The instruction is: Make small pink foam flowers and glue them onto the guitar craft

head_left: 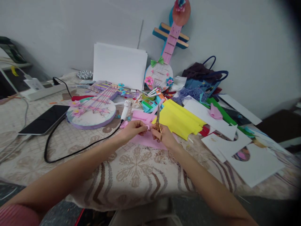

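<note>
Near the table's front, my left hand (134, 130) is closed in a pinch on a small pink paper piece (148, 127). My right hand (166, 135) is closed around the gold handles of a pair of scissors (158, 114), whose blades point up and away from me. Its fingertips come close to the same pink piece; whether they touch it I cannot tell. Under both hands lies a pink paper sheet (148, 141). Just beyond is a white glue gun (125, 110) with a black cord. Yellow paper (178, 117) spreads to the right of the scissors.
A round stringed craft instrument (94, 114) and a tablet (47, 119) lie left. Another decorated instrument (172, 40) leans on the wall beside white board (119, 66). Cut white boards (256, 166) and a blue bag (202, 84) are right. The glue gun's cord loops across the patterned tablecloth (134, 169).
</note>
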The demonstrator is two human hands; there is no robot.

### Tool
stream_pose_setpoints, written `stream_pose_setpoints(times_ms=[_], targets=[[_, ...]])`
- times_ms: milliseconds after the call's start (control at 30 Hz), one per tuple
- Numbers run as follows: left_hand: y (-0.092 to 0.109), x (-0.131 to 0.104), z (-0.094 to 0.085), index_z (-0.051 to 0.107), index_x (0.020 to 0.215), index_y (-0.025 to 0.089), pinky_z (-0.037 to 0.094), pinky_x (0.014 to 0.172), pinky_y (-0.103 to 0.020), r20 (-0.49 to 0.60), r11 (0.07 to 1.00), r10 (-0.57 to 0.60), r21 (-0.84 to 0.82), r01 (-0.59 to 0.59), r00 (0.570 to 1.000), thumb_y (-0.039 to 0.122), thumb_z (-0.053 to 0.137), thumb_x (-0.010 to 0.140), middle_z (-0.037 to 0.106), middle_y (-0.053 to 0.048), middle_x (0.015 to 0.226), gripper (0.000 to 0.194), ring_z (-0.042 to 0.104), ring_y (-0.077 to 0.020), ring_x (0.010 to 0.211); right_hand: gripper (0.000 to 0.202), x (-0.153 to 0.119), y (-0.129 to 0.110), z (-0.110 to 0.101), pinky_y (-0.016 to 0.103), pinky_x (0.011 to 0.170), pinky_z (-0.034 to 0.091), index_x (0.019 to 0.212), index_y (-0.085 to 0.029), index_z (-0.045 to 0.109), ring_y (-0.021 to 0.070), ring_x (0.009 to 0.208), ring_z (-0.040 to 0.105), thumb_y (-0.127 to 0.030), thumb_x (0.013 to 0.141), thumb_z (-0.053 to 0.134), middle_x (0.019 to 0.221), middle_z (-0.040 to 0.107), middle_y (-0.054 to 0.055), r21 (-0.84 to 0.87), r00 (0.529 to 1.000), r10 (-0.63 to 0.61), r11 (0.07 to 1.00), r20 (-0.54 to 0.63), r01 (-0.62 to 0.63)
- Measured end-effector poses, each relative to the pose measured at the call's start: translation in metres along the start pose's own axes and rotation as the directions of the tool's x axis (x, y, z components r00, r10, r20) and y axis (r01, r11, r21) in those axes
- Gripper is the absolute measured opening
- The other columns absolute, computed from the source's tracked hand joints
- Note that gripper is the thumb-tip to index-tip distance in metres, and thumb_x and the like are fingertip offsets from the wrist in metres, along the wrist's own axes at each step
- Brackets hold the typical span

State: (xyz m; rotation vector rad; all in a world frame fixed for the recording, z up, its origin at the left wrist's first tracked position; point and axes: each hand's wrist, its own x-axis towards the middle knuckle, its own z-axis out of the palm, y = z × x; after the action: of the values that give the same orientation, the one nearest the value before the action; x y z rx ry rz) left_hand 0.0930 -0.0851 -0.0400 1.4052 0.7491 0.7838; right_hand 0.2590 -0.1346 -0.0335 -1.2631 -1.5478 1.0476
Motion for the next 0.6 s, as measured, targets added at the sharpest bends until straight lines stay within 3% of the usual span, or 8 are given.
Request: stream_pose_setpoints(times_ms=[200, 367, 600], targets=[[0.003, 0.001, -0.004, 0.055, 0.072, 0.012, 0.046, 0.066, -0.025, -0.043, 0.988, -0.007, -0.157, 0.000, 0.999, 0.031, 0.065, 0.073, 0.064, -0.003, 0.071, 0.022, 0.059, -0.0094, 0.064, 0.041, -0.004, 0.001, 0.003, 0.024, 0.046, 0.035, 0.071, -0.019, 0.044, 0.0099, 0.046, 0.043, -0.059, 0.082, 0.041, 0.052, 0.044, -0.004, -0.047, 0.999, -0.019, 0.999, 0.038, 0.020], [0.007, 0.002, -0.005, 0.053, 0.075, 0.012, 0.049, 0.071, -0.027, -0.106, 0.973, 0.001, -0.232, -0.025, 0.994, 0.028, 0.066, 0.073, 0.066, -0.004, 0.073, 0.021, 0.062, -0.0106, 0.067, 0.041, -0.010, 0.004, 0.005, 0.023, 0.048, 0.034, 0.069, -0.020, 0.041, 0.0099, 0.051, 0.041, -0.057, 0.086, 0.036, 0.057, 0.042, -0.004, -0.215, 0.993, -0.031, 0.975, 0.112, 0.055], [0.007, 0.006, -0.008, 0.052, 0.074, 0.013, 0.050, 0.073, -0.028, -0.146, 0.967, 0.016, -0.249, -0.052, 0.989, 0.023, 0.062, 0.077, 0.066, -0.003, 0.071, 0.015, 0.063, -0.0104, 0.068, 0.040, -0.011, 0.004, 0.007, 0.022, 0.039, 0.030, 0.064, -0.020, 0.040, 0.0087, 0.040, 0.039, -0.054, 0.085, 0.040, 0.050, 0.041, -0.005, -0.198, 0.990, 0.042, 0.980, 0.132, -0.015]])
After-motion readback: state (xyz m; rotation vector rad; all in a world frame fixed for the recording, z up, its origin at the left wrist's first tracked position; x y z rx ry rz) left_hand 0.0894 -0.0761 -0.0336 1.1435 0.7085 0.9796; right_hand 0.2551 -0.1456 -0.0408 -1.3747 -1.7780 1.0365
